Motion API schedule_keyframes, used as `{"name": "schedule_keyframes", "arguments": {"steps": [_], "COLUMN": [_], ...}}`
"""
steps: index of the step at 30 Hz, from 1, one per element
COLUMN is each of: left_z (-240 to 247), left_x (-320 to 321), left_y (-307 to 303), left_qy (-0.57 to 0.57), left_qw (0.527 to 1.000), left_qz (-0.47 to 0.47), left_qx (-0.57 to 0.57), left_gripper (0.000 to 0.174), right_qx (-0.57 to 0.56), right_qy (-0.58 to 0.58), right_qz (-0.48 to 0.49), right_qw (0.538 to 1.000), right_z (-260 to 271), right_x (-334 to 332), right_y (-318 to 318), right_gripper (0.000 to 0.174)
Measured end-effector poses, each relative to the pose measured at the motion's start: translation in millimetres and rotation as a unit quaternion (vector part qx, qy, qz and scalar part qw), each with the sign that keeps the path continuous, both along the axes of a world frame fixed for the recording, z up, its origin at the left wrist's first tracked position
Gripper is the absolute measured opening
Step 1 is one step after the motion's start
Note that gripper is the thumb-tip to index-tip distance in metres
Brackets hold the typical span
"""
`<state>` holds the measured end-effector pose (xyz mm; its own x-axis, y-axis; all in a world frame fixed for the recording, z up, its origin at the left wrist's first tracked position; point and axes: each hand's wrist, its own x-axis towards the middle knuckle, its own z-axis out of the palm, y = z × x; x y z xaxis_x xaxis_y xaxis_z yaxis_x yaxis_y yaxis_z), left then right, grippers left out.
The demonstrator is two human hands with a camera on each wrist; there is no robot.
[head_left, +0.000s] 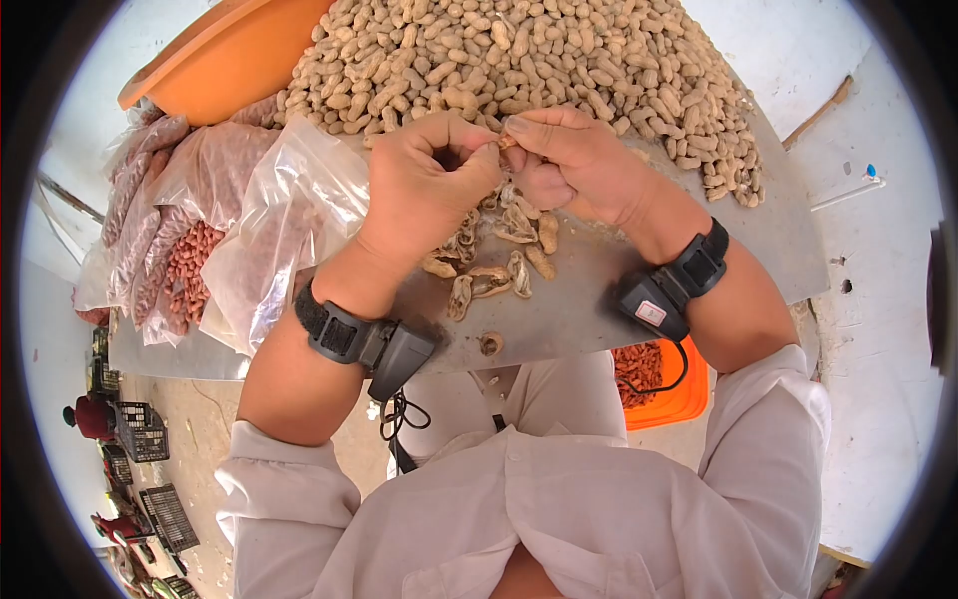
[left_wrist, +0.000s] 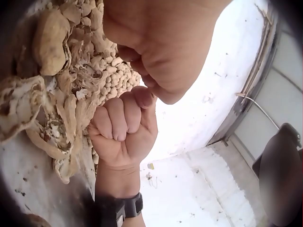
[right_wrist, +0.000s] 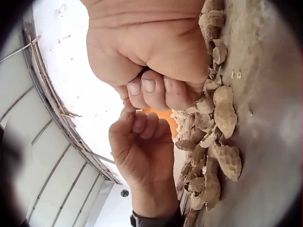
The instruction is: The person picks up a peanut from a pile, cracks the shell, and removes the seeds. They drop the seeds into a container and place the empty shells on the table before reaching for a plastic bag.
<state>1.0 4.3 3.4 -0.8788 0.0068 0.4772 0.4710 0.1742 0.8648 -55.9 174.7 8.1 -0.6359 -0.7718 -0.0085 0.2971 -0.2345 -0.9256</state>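
Note:
Both hands meet over the metal table in the head view. The left hand (head_left: pixel 424 185) and the right hand (head_left: pixel 589 170) pinch a small brown peanut (head_left: pixel 507 143) between thumbs and fingertips, which mostly cover it. The right hand's other fingers are curled into the palm, as the left wrist view shows at the right hand (left_wrist: pixel 124 127). In the right wrist view the left hand (right_wrist: pixel 147 151) touches the right hand (right_wrist: pixel 147 52) at the fingertips. Under them lie split shells (head_left: pixel 517 225) and several whole peanuts (right_wrist: pixel 225 112).
A large heap of unshelled peanuts (head_left: pixel 519 60) covers the table's far side. An orange basin (head_left: pixel 225 60) stands back left, beside plastic bags (head_left: pixel 289 210) and red kernels (head_left: pixel 192 268). Below the table's near edge (head_left: pixel 559 344) sits an orange container (head_left: pixel 689 384) with red kernels.

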Motion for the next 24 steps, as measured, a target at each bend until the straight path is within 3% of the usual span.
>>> {"name": "schedule_keyframes", "arguments": {"steps": [8,11,14,17,20,24], "left_z": [-2,-3,-3,-5,-9,-2], "left_x": [0,-2,-2,-3,-8,-2], "left_y": [-7,-11,-5,1,-2,-7], "left_qy": [0.003,0.016,0.038,0.036,0.071,0.048], "left_qw": [0.993,0.992,0.997,0.996,0.997,0.995], "left_qz": [-0.077,-0.109,-0.071,-0.038,-0.027,-0.082], "left_qx": [0.088,0.056,0.02,0.076,0.021,0.018], "left_gripper": [0.003,0.003,0.003,0.007,0.009,0.008], "right_qx": [-0.074,-0.072,-0.076,-0.041,0.004,-0.009], "right_qy": [-0.048,-0.047,-0.022,-0.001,0.086,0.125], "right_qz": [0.093,0.086,0.068,0.001,-0.044,-0.052], "right_qw": [0.992,0.993,0.994,0.999,0.995,0.991], "right_z": [-9,-5,-7,-1,2,2], "right_x": [-5,-3,-4,3,9,-6], "right_y": [-1,-1,-2,-4,-6,5], "right_gripper": [0.031,0.032,0.032,0.033,0.031,0.028]}}
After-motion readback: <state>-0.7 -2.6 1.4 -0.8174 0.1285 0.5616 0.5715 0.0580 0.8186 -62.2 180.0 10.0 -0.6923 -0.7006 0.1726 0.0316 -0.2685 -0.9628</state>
